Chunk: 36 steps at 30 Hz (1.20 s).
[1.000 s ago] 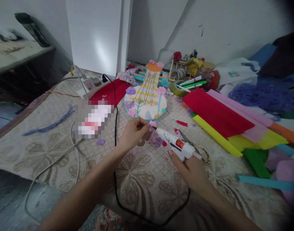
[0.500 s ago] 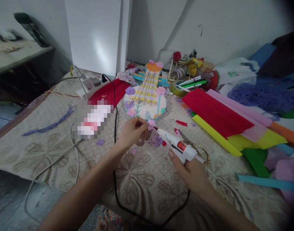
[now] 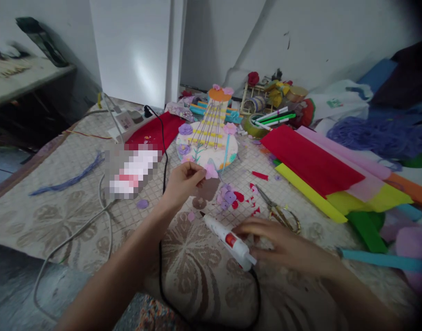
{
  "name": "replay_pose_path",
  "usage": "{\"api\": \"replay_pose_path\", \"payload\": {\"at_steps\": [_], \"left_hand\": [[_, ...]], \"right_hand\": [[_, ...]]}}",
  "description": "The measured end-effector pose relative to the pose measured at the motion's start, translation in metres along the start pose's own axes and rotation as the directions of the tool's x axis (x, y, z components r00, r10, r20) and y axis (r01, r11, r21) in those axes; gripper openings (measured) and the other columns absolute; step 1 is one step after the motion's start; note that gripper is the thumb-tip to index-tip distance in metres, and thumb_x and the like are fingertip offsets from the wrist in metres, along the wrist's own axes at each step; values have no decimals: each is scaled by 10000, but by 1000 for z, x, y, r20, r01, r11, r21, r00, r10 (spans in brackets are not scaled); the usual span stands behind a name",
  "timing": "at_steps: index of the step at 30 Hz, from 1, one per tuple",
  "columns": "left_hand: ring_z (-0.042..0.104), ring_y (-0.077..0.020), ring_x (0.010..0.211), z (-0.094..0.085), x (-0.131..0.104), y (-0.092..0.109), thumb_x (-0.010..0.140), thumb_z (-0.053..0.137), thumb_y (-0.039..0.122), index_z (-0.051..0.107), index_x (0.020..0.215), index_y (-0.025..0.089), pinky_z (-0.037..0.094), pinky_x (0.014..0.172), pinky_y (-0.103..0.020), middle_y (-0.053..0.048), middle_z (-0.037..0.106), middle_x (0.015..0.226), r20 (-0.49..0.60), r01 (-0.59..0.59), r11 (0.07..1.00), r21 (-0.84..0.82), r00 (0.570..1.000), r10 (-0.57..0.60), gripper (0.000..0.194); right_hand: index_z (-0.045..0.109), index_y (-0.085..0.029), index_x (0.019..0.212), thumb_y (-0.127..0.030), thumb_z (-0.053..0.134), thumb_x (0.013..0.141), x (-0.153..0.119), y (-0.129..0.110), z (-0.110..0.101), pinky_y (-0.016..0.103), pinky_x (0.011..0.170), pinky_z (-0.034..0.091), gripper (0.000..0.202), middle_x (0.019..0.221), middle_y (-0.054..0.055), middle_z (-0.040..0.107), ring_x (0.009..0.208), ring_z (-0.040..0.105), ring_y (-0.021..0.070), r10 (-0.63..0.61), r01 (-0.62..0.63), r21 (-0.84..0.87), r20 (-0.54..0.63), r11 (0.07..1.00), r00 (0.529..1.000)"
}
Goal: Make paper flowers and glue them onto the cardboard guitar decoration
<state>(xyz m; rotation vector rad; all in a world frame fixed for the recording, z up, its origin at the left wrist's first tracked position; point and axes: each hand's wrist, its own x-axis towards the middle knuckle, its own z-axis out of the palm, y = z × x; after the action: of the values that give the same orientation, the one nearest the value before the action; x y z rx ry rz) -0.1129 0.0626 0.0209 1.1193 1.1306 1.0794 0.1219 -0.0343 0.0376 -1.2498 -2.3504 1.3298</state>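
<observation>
My left hand [image 3: 184, 181] pinches a pink paper flower [image 3: 211, 171] by its edge, just in front of the decorated guitar-shaped craft [image 3: 208, 138]. That craft carries purple and pink flowers, yellow strips and wire strings. A white hot glue gun [image 3: 226, 239] lies on its side on the patterned tablecloth, its dark nozzle pointing up and left. Beside its body is my right hand [image 3: 266, 236], fingers apart, slightly blurred, the fingertips at or very near the gun. Small purple flowers [image 3: 227, 195] lie between the two hands.
Gold-handled scissors [image 3: 278, 209] lie beyond my right hand among red scraps. Red felt [image 3: 310, 156] and yellow sheets [image 3: 310, 193] fill the right. A black cord [image 3: 165, 170] loops toward the front edge. A power strip [image 3: 128, 124] and purple string [image 3: 69, 174] are left.
The glue gun has moved down and left from the flower onto the tablecloth, and my right hand has loosened from its handle. My left hand has shifted slightly left with the flower.
</observation>
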Motion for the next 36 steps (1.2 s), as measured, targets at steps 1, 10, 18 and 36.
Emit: {"api": "replay_pose_path", "payload": {"at_steps": [1,10,18,36], "left_hand": [[514,-73,493,0,0,0,712,620,206,548,713,132,400,504,-197,17,575,557,2,-1,1000,-1,1000,1,104],[507,-73,494,2,0,-3,708,628,206,546,703,132,400,510,-204,17,566,553,12,14,1000,4,1000,-14,111],[513,-78,509,3,-2,-3,701,640,222,552,697,132,406,516,-206,14,565,557,20,3,1000,18,1000,-4,125],[532,-91,542,3,-2,-7,699,645,257,566,717,132,413,538,-210,2,581,587,11,-4,999,47,1000,3,150]], "right_hand": [[602,-257,1123,-345,537,857,5,5,-9,325,819,447,288,1110,55,618,1006,567,212,4,-4,2,-61,1000,998],[613,-194,857,-118,517,815,74,19,-23,277,674,422,129,852,33,605,783,562,163,-116,-4,-288,-398,957,910],[608,-189,829,-111,521,793,82,25,-28,282,689,419,122,840,36,569,800,545,170,-148,70,-340,-209,938,967],[558,-190,783,-107,546,785,92,18,-15,258,655,390,84,817,8,536,752,523,140,-145,79,-235,-278,969,950]]}}
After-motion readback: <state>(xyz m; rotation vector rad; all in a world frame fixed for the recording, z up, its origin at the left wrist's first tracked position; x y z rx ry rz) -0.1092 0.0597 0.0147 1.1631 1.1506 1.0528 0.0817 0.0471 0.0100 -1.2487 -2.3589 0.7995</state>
